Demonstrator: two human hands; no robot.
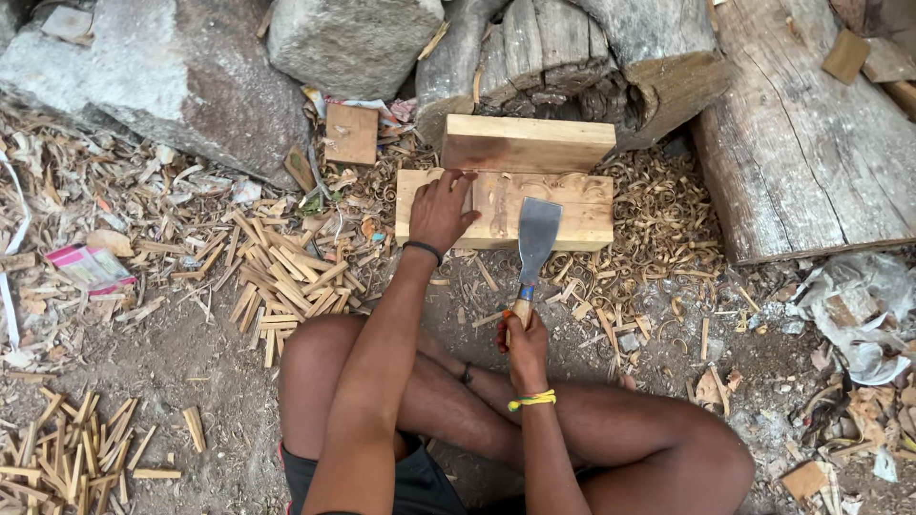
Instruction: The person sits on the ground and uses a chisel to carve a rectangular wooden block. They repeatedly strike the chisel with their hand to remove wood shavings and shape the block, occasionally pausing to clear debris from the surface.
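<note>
The right hand (526, 349) wraps its fingers tight around the handle of a broad-bladed chopping knife (535, 238), whose blade rises beyond the knuckles and lies over the wooden block (582, 212). Farther out, the left hand (441, 208) presses on the block's left part, fingers slightly spread. Beyond the fingertips a second plank (527, 143) rests on the block, before a log (572, 57).
</note>
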